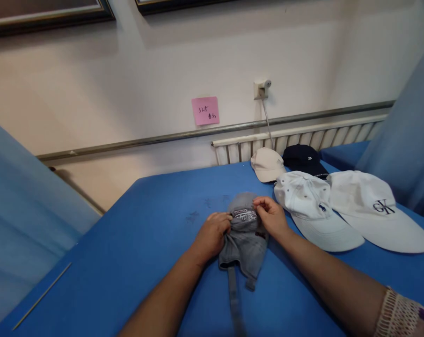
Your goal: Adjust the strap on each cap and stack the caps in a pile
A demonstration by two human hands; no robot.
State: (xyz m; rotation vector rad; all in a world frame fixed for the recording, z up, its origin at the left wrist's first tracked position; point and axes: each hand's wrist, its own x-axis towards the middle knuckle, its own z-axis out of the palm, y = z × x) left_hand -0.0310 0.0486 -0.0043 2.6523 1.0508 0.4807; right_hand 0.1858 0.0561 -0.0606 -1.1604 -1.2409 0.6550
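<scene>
Grey cap point(245, 255) of soft, creased cloth, lying at the middle of a smooth blue bench point(156, 234): rounded brim away from the wearer, pale raised lettering on the front, crown collapsed into folds, narrow strap point(233, 286) trailing toward the near edge. Left hand point(213, 235): fingers curled closed on the cap's left edge. Right hand point(272, 218): thumb and forefinger pinched together at the right edge; the fingers hide parts of the margin. To the right, a pale cap point(305, 199) with curved brim partly covers a broad white cap point(364, 194); behind sit a beige cap point(267, 164) and a navy cap point(301, 157), before a ribbed radiator point(312, 136). Far left: thin straight stick point(41, 297).
</scene>
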